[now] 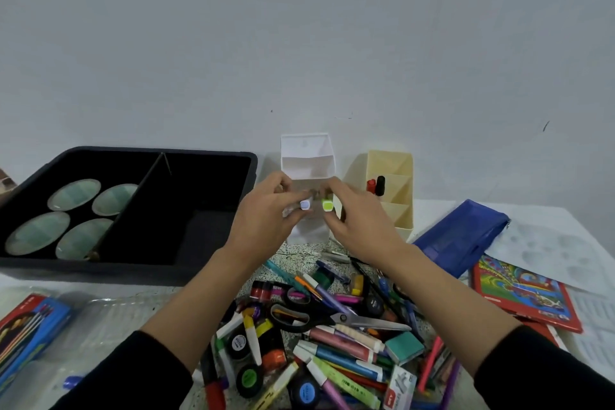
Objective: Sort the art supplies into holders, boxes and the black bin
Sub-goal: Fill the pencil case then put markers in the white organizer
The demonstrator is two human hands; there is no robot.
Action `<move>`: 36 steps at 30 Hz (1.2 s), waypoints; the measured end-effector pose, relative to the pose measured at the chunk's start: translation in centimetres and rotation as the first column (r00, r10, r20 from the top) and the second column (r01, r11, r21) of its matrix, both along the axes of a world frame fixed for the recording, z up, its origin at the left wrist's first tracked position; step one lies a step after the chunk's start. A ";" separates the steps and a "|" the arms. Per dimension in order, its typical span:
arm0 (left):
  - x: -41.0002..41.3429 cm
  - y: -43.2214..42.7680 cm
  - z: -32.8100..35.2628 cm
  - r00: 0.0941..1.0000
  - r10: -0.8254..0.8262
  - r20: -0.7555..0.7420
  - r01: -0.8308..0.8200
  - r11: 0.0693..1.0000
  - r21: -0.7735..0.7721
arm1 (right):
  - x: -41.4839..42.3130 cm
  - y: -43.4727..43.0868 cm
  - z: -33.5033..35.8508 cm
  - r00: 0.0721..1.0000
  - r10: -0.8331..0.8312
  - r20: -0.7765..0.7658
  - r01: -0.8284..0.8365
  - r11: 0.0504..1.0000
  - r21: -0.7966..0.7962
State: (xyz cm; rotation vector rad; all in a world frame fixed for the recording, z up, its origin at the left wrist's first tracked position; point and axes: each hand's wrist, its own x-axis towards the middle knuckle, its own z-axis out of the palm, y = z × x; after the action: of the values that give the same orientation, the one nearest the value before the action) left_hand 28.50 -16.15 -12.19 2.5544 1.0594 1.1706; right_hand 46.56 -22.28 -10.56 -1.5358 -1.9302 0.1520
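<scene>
My left hand (pixel 271 210) pinches a marker with a pale blue cap (pixel 305 205). Beside it, my right hand (pixel 352 210) pinches a marker with a lime green cap (pixel 327 205). Both are held just in front of the white tiered holder (pixel 306 156) at the back of the table. A cream holder (pixel 397 196) to its right has a red and a black marker in it. The black bin (pixel 186 156) stands at the left, with several round pale green dishes in its left compartment. A heap of markers, paint pots and scissors (pixel 332 318) lies below my hands.
A blue pencil case (pixel 462 236) and a red colourful book (pixel 525 296) lie at the right, on white sheets. A blue and red box of brushes (pixel 23 333) sits at the front left. A grey wall stands behind the table.
</scene>
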 end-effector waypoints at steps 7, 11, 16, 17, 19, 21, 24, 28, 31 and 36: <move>0.1 0.2 0.3 0.992 0.026 -0.124 -0.014 0.996 0.092 | 0.4 0.5 -0.3 0.969 -0.003 0.246 -0.012 0.998 0.058; -0.5 0.0 0.4 0.995 -0.009 -0.095 0.014 0.999 0.048 | 0.8 0.6 -0.9 0.971 -0.005 0.241 -0.036 0.986 0.164; -1.2 0.1 0.7 0.997 -0.021 0.074 0.025 0.998 -0.056 | 1.2 1.4 -1.0 0.975 0.009 0.223 -0.043 0.988 0.147; -1.3 0.1 0.6 0.993 -0.012 0.121 0.024 0.995 -0.098 | 1.1 1.6 -1.1 0.974 0.009 0.227 -0.041 0.990 0.137; -1.4 -0.1 0.5 0.981 0.023 0.193 0.008 0.987 -0.162 | 0.9 1.9 -1.4 0.974 0.010 0.226 -0.040 0.991 0.127; -1.4 -0.1 0.2 0.961 0.067 0.268 -0.001 0.971 -0.240 | 0.6 2.0 -1.6 0.977 0.017 0.214 -0.044 0.992 0.118; -1.3 0.2 -0.2 0.917 0.089 0.389 0.136 0.846 -0.515 | 0.5 2.3 -1.8 0.979 0.024 0.201 -0.047 0.993 0.109; -0.8 0.5 -0.2 0.944 0.018 0.329 0.180 0.807 -0.563 | 0.3 2.6 -2.1 0.978 0.031 0.207 -0.053 0.993 0.105; -0.7 0.6 0.2 0.947 0.018 0.320 0.168 0.823 -0.543 | 0.2 2.9 -2.3 0.976 0.018 0.217 -0.037 0.996 0.082; -0.4 0.9 -0.3 0.954 -0.002 0.301 0.156 0.859 -0.488 | 0.0 3.7 -2.6 0.967 -0.007 0.254 0.007 1.000 -0.003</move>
State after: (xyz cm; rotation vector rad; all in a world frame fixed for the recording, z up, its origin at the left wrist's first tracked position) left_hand 28.13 -15.25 -12.48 1.9318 1.0119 1.0321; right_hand 46.59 -18.61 -13.17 -1.6299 -2.1214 -0.0479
